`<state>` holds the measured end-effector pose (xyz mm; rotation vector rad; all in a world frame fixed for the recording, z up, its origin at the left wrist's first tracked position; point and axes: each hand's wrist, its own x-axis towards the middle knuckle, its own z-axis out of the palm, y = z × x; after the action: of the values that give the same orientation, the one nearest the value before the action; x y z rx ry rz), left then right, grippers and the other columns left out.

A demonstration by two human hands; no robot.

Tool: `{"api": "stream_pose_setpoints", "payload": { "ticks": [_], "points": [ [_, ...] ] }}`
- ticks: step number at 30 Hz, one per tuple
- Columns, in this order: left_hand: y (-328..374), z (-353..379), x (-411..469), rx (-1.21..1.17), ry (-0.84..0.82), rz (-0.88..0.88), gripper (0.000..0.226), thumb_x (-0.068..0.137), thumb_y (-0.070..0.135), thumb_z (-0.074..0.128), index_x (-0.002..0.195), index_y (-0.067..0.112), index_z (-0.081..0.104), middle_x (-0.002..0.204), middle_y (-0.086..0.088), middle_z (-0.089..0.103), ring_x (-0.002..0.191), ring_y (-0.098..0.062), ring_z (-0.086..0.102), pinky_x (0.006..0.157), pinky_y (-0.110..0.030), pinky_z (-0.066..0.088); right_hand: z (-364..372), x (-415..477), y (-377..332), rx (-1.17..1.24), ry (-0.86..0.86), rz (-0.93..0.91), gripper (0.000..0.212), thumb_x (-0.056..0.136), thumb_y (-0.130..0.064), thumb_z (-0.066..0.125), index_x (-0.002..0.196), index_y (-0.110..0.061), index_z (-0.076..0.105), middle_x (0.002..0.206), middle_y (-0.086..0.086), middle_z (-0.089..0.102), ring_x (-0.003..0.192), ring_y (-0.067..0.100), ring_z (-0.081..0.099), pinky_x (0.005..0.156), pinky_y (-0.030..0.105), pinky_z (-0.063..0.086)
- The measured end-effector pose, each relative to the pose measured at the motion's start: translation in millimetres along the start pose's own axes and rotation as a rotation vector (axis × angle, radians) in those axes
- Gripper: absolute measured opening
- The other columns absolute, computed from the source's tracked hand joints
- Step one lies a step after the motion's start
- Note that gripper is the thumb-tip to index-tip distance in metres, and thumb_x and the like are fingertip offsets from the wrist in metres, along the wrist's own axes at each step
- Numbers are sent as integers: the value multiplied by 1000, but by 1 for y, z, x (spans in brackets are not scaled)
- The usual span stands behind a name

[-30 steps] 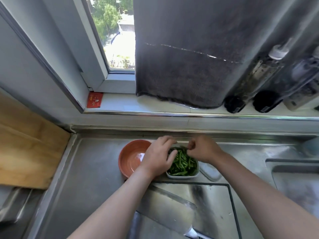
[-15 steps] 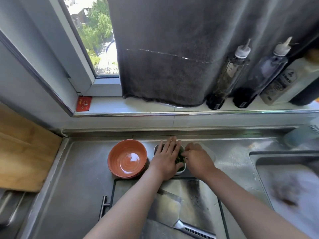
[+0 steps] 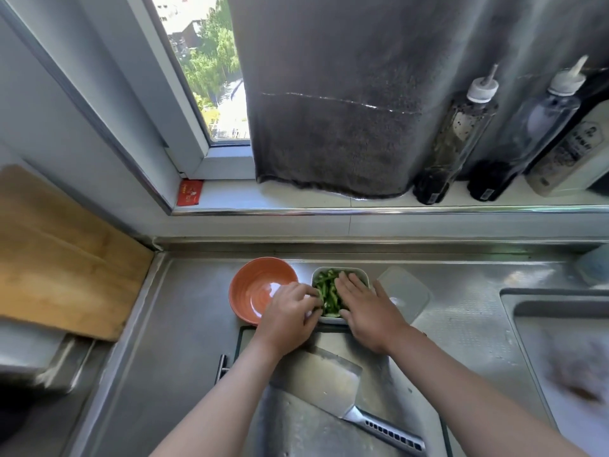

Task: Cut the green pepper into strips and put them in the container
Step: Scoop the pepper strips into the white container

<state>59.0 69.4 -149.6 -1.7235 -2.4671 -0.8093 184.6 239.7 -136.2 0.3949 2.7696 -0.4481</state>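
your right hand (image 3: 369, 313) now presses flat, fingers straight, on the pepper strips (image 3: 324, 291) in the centre-frame container (image 3: 360, 275); your left hand (image 3: 290, 316) has curled at its rim, grasp unclear. the task looks nearly done.

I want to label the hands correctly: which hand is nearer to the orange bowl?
Left. The left hand lies at the orange bowl's right rim; the right hand is farther right, over the pepper container.

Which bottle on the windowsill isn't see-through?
The white labelled bottle, farthest right. The left clear bottle and the middle clear bottle are see-through, with dark liquid at the bottom.
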Motion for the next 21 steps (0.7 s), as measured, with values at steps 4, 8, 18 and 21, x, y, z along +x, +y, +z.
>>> {"api": "stream_pose_setpoints", "payload": {
  "ticks": [4,8,18,21],
  "points": [
    [-4,8,-8,17,-79,9,19,88,21,65,100,17,79,99,2,70,94,-21,59,80,-33,49,-10,-8,4,256,154,38,63,106,-20,38,162,-25,8,169,-6,1,155,13,7,124,46,7],
    [-4,-1,6,-56,-154,-126,15,85,23,73,97,26,81,97,8,69,93,-20,59,78,-31,38,-11,-27,25,309,302,237,58,102,-11,42,157,-20,27,166,2,22,151,22,24,118,43,29],
    [19,-1,51,-31,-127,-150,25,82,39,70,102,24,68,105,9,53,102,-13,48,86,-28,36,7,-20,51,69,-27,474,78,97,-57,50,159,-30,10,168,11,-8,154,35,-4,119,56,17],
    [23,14,75,44,-279,-123,48,94,40,56,138,23,51,140,3,48,130,-21,41,108,-35,33,5,-17,58,-1,-57,477,85,94,-61,54,159,-34,6,167,11,-7,154,36,-3,118,56,20]
  ]
}}
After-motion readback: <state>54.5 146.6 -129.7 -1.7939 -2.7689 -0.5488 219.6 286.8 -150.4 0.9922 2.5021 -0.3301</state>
